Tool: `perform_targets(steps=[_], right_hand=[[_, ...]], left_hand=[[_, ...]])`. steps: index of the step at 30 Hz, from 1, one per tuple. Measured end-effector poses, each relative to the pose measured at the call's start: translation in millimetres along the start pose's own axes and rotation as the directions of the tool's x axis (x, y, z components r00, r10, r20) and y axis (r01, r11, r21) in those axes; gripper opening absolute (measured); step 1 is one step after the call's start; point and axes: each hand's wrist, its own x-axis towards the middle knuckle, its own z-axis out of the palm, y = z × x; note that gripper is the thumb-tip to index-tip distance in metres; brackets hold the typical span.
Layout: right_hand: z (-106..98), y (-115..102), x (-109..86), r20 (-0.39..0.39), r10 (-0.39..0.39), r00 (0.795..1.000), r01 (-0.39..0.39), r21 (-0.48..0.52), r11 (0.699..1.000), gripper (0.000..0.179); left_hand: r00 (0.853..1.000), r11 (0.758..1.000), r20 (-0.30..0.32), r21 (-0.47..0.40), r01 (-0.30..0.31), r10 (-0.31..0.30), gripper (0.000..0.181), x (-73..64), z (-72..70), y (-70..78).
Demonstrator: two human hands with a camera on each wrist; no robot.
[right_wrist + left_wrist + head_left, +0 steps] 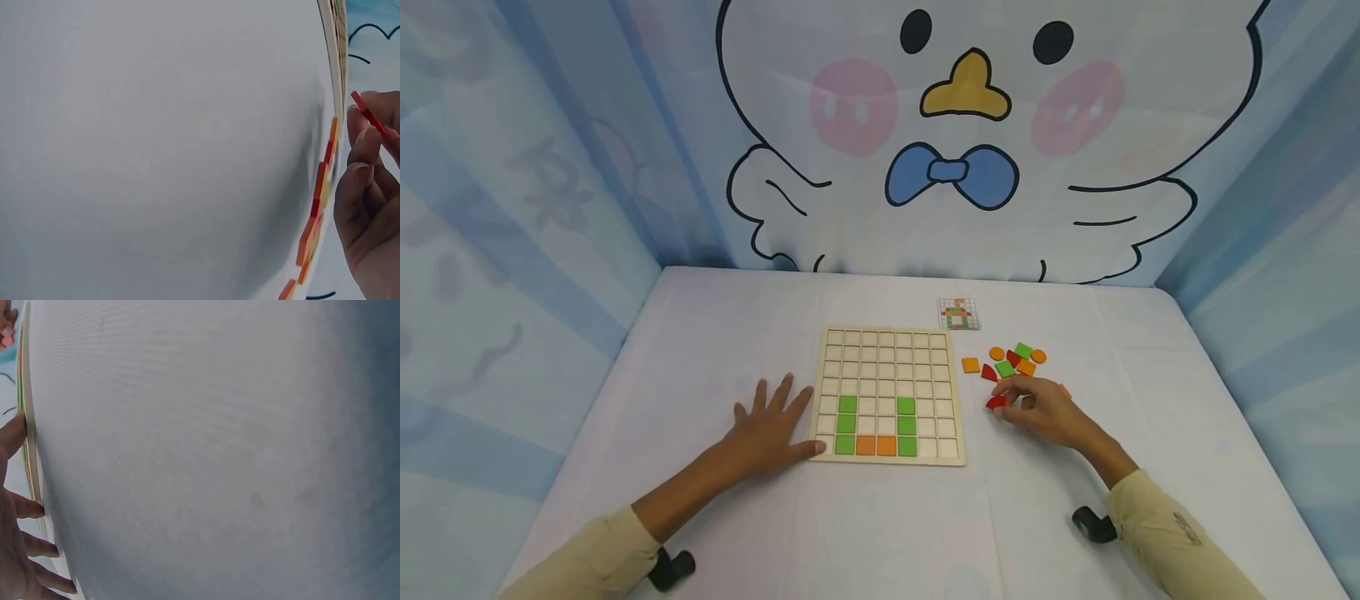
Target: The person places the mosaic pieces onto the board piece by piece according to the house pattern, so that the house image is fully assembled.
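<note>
A wooden grid board [886, 362] lies flat, with three green squares [846, 423] in one column, three more in another, and two orange squares [876, 446] between them in the bottom row. My left hand [767, 437] rests with fingers spread at the board's left edge, its thumb touching the lower left corner. To the right of the board, my right hand [1041, 408] pinches a red piece [370, 115] between thumb and fingers, raised above the table in the right wrist view. Its shape is partly covered; in the head view it looks like a quarter circle.
Loose orange, green and red pieces [1025, 367] lie in a cluster just beyond my right hand, with an orange square [971, 365] at their left. A small pattern card [958, 314] sits behind the board's upper right corner. Printed curtains [955, 233] surround the white table [865, 533].
</note>
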Motion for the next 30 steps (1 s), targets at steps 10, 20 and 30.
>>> perform_targets(steps=[10, 20, 30], right_hand=[[15.5, -35.9, 30.7, 0.076, -0.077, 0.994, 0.062, 0.189, 0.980, 0.021], [41.1, -80.8, 64.4, 0.156, -0.129, 0.979, 0.077, 0.301, 0.950, 0.027], [70.3, -109.2, 98.2, 0.202, -0.251, 0.947, 0.211, 0.201, 0.957, 0.023]], left_hand=[[1.000, 1.000, 0.010, 0.002, 0.000, 0.000, 0.092, 1.6, -0.8, -1.3], [1.000, 1.000, 0.013, 0.002, 0.001, -0.001, 0.092, 1.0, -1.3, -1.1], [1.000, 1.000, 0.021, 0.008, 0.009, -0.009, 0.092, 1.6, -1.0, -0.6]])
